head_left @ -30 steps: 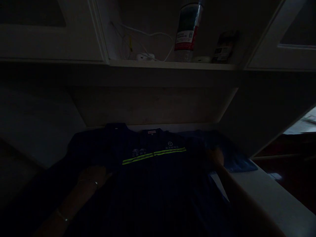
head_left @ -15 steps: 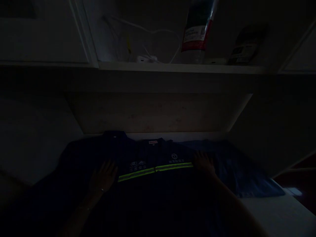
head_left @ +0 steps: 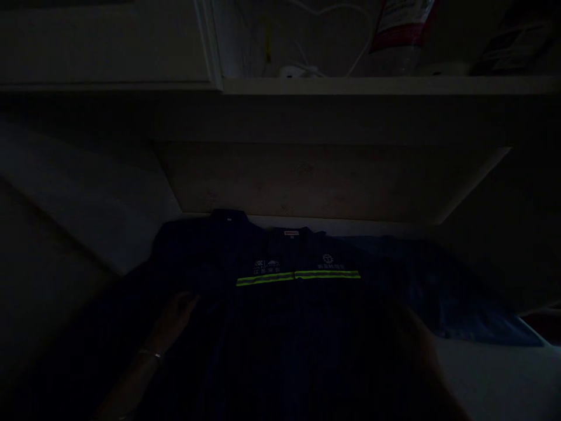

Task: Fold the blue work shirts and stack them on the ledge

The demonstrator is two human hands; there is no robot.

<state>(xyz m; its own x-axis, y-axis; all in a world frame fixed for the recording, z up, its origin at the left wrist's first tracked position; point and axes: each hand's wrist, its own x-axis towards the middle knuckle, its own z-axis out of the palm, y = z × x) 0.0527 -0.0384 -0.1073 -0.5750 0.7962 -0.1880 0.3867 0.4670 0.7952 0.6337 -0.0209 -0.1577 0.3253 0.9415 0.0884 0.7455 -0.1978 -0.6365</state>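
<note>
A dark blue work jacket [head_left: 280,304] lies spread front side up, with a yellow-green reflective stripe across the chest and white printed marks above it. Left of it, my left hand [head_left: 175,314], with a bracelet at the wrist, has its fingers curled in at the cloth and looks closed on the jacket's side, though darkness hides the exact grip. My right hand [head_left: 409,327] is over the jacket's right side, dark and smeared; its fingers cannot be made out. Another dark blue garment with a collar [head_left: 230,217] lies at the left, partly beside the jacket.
Blue cloth [head_left: 473,316] lies at the right on a pale surface [head_left: 486,368]. Above hangs a shelf [head_left: 350,86] holding a white cable [head_left: 337,8], a bottle with a red label [head_left: 401,35] and a dark package [head_left: 512,49]. A panelled back wall [head_left: 315,181] stands behind the garments.
Both hands, earlier spread flat on the cloth beside the stripe, have drawn back toward me. My left fingers have curled. The view has shifted left and down.
</note>
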